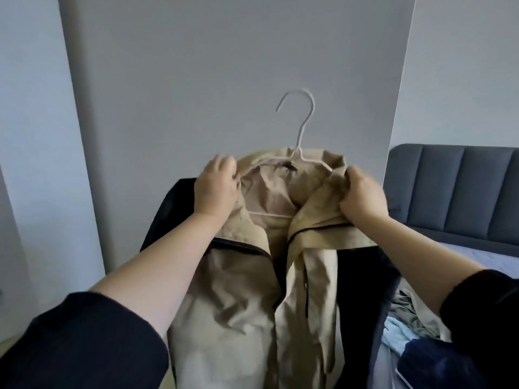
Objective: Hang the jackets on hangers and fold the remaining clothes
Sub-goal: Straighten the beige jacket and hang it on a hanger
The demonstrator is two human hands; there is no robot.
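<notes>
Rising behind everything in the head view is a plain grey wall (224, 66), and to the right stands a padded blue-grey headboard (455, 186) at the end of a bed (460, 254). A loose pile of clothes (407, 313) lies on the bed at the lower right, with olive and light-blue pieces showing and something navy nearest the camera. The beige jacket (244, 290) is held up in mid-frame, its front open and dark zips showing, and it blocks most of what is below and behind it. A dark garment (356, 290) shows past both its edges; whether that is part of the same jacket cannot be told. A white wire hanger (300, 132) sits inside the neck opening. Its hook stands clear above the collar against the wall, and its lower bar shows across the lining. The left hand (216, 186) has its fingers curled over the jacket's shoulder at the hanger's left arm, gripping the cloth there. The right hand (362, 195) clutches a bunched fold of collar and shoulder at the hanger's right end. Both forearms are bare, coming out of dark sleeves.
</notes>
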